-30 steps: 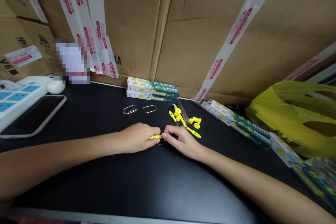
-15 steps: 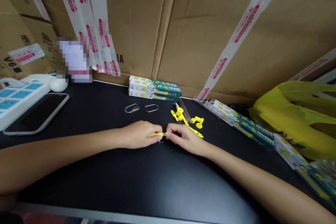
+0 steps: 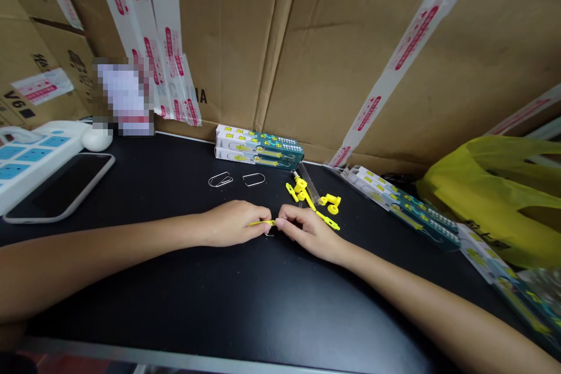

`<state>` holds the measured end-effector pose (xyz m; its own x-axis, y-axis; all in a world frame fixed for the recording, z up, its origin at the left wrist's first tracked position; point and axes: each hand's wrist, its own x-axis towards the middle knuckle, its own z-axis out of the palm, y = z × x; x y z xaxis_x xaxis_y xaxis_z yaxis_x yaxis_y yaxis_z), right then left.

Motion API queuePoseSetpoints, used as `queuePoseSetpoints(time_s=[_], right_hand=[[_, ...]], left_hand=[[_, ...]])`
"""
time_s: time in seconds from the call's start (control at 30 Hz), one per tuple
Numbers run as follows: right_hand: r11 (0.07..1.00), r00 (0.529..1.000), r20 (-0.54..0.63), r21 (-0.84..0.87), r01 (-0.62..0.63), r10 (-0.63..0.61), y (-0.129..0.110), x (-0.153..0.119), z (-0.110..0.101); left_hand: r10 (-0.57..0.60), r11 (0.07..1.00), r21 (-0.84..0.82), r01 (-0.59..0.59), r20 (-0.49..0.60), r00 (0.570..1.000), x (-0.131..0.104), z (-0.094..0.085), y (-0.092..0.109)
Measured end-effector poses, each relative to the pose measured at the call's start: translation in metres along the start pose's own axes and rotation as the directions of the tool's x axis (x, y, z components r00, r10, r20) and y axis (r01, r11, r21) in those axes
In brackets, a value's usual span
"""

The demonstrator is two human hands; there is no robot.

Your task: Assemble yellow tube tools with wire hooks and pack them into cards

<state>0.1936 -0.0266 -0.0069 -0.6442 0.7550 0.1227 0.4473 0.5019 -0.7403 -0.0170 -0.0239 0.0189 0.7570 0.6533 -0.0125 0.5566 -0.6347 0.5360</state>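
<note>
My left hand (image 3: 232, 223) pinches a thin yellow plastic strip (image 3: 262, 222) between thumb and fingers. Its right end meets the fingertips of my right hand (image 3: 312, 231), which are closed on a thin bent metal wire (image 3: 284, 218), mostly hidden by the fingers. Just below the left fingertips a short end of wire (image 3: 269, 236) sticks out; whether it belongs to the same piece I cannot tell. Beyond the right hand lie yellow plastic parts (image 3: 300, 185), a long yellow piece (image 3: 328, 220) and a clear tube (image 3: 310, 183). Bent wire loops (image 3: 220, 180) and a D-shaped wire (image 3: 254, 180) rest beyond the left hand.
Small printed boxes (image 3: 258, 149) are stacked against the cardboard (image 3: 228, 41) at the back. More boxes (image 3: 403, 204) line the right side, beside a yellow plastic bag (image 3: 477, 193). At left are a phone (image 3: 61, 190) and a white power strip (image 3: 37, 155) on the black table (image 3: 245, 304).
Both hands stay almost in place, still holding the yellow strip and wire together. The view has shifted very slightly.
</note>
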Motion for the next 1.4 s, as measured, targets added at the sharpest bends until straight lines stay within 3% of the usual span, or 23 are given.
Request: queuePoseSetpoints(time_s=[0.2, 0.3, 0.5, 0.73, 1.1, 1.23, 1.4], right_hand=[[0.999, 0.998, -0.052, -0.041, 0.021, -0.023, -0.001, -0.001, 0.002], [0.999, 0.998, -0.061, -0.036, 0.027, -0.029, -0.001, -0.001, 0.002], [0.999, 0.997, -0.067, 0.043, 0.028, -0.025, 0.000, 0.000, 0.001], [0.989, 0.995, -0.097, 0.148, 0.006, 0.008, 0.003, 0.001, 0.000], [0.978, 0.992, -0.120, 0.207, -0.001, 0.027, 0.003, 0.002, 0.000], [0.974, 0.995, -0.090, 0.228, -0.014, 0.035, 0.003, 0.002, -0.001], [0.979, 0.998, -0.065, 0.206, 0.001, 0.013, 0.006, 0.000, 0.000]], left_hand=[[-0.125, 0.983, -0.135, 0.126, 0.011, 0.992, -0.004, 0.003, 0.008], [-0.213, 0.925, -0.302, 0.231, 0.091, 0.973, -0.006, 0.005, 0.012], [-0.212, 0.814, -0.507, 0.285, 0.197, 0.957, -0.004, 0.007, 0.010], [-0.195, 0.869, -0.418, 0.265, 0.203, 0.959, -0.004, 0.000, 0.013], [-0.251, 0.925, -0.272, 0.267, 0.092, 0.964, -0.007, 0.007, 0.016], [-0.257, 0.957, -0.138, 0.256, 0.011, 0.966, -0.008, 0.005, 0.023], [-0.197, 0.980, 0.031, 0.197, 0.001, 0.980, -0.005, 0.005, 0.021]])
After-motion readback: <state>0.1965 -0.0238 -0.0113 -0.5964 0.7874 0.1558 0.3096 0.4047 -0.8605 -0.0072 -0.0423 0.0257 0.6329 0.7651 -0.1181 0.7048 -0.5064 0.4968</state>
